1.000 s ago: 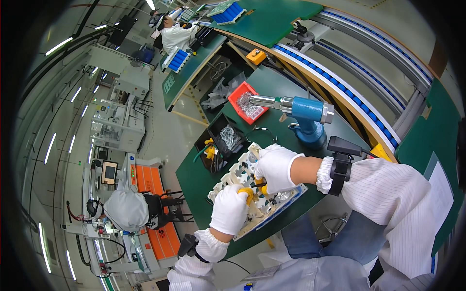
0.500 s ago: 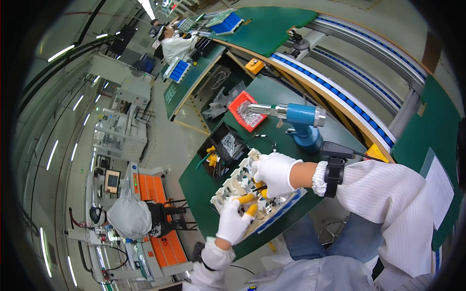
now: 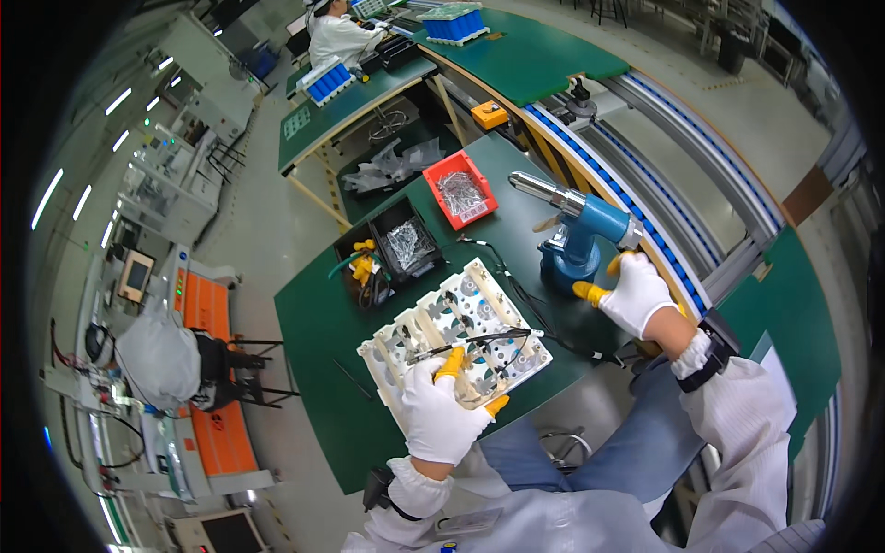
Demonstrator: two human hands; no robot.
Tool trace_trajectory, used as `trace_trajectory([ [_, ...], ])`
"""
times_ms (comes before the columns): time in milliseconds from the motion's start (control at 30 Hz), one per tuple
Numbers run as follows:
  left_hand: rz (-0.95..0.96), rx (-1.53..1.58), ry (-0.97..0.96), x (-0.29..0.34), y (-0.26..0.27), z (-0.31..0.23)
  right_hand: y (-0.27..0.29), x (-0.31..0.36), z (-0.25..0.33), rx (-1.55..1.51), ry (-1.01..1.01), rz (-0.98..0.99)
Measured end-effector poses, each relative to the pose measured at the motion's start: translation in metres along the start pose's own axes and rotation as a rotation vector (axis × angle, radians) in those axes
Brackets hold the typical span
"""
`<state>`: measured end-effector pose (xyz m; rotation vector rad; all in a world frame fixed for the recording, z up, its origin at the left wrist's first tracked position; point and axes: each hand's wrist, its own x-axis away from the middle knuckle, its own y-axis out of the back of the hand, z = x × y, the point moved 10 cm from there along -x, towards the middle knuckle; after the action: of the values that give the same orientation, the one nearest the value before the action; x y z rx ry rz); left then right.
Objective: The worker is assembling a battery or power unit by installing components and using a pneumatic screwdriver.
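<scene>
A white plastic tray-like housing (image 3: 395, 334) with round holes and metal strips lies tilted across the bench. Over it runs a thin black cable harness (image 3: 502, 335), whose end reaches past the housing to the right. My left hand (image 3: 441, 410), in a white glove with yellow fingertips, rests on the housing's near side. Its thumb and forefinger are apart, the forefinger tip next to the harness; the other fingers are hidden. My right hand (image 3: 638, 295), gloved alike, hovers with fingers apart just right of a blue rivet gun (image 3: 590, 226), which stands upright, its silver nose pointing left.
Behind the housing stand a red bin (image 3: 466, 214) of rivets, a black bin (image 3: 406, 241) of small metal parts, and another holding yellow-handled pliers (image 3: 366, 263). A blue-roller conveyor (image 3: 599, 157) borders the green bench (image 3: 323, 313) on the right. Co-workers sit at other stations.
My right hand has left the housing and moved right, beside the rivet gun. My left hand stays at the housing, its fingers shifted. The view has turned, and the harness now shows plainly across the housing.
</scene>
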<state>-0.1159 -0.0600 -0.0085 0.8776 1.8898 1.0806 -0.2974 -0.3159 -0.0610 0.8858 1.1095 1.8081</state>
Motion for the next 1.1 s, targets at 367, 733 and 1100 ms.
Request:
trace_trajectory([
  [367, 0.096, 0.225, 0.099, 0.003, 0.005, 0.021, 0.008, -0.053, 0.100, -1.020, 0.639, 0.075],
  [733, 0.031, 0.389, 0.073, 0.015, -0.003, 0.040, 0.026, 0.065, 0.177, -0.152, 0.587, 0.693],
  [1100, -0.007, 0.418, 0.170, 0.015, -0.019, 0.046, 0.013, 0.113, 0.239, 0.159, 0.855, 0.699],
])
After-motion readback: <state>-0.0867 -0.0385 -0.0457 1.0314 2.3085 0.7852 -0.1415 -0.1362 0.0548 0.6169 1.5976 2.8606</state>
